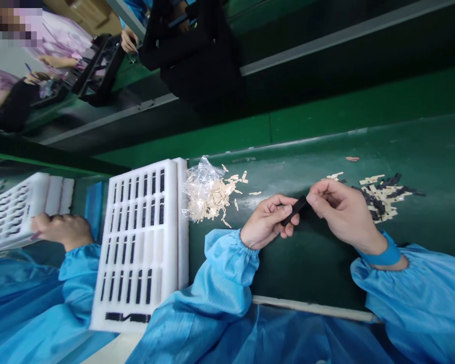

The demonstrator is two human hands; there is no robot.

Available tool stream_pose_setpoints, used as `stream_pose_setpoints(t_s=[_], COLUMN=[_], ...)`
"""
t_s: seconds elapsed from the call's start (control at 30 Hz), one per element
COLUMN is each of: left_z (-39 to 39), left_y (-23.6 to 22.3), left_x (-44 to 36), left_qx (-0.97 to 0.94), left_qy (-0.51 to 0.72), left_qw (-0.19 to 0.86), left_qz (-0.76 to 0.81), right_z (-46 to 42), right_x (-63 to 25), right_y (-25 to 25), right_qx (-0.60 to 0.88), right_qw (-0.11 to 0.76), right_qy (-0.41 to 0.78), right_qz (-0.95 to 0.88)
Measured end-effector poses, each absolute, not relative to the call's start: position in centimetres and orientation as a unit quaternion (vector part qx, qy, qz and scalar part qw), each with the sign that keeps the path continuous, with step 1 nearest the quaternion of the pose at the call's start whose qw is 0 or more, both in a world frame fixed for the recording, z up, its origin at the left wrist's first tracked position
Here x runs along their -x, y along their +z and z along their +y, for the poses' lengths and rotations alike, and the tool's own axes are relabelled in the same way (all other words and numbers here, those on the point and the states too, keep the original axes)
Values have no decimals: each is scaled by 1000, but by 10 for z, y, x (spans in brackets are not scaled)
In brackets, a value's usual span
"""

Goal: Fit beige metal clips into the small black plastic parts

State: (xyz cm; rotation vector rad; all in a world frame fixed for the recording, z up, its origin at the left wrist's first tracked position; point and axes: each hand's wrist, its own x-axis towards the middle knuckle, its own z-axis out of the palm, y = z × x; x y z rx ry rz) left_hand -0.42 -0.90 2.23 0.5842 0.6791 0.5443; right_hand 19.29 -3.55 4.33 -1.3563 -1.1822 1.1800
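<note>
One slim black bar (297, 208), to the right of the white foam tray (171, 202), is gripped between the thumb and curled fingers of the left hand (268, 218), while the right hand (343, 212) has thumb and forefinger drawn together at the bar's end, and I cannot tell whether they hold anything. Just beside the tray, crinkled clear plastic (202, 174) veils part of a heap of flat, pale strips (216, 202); farther right, the right hand covers some of a mixed black-and-pale pile (382, 202), and a gathered blue sleeve (227, 273) hides the tray's near corner.
</note>
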Motion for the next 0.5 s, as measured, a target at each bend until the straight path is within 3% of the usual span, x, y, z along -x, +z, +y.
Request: stream_pose_setpoints(t_s=[0.5], left_z=[-9], left_y=[23], left_x=[5], left_qx=[-298], left_qy=[277], left_qw=[849], left_qz=[337], right_z=[-34], right_x=[-194], right_y=[39], right_qx=[532], right_qw=[481], right_qy=[520], right_qz=[-464])
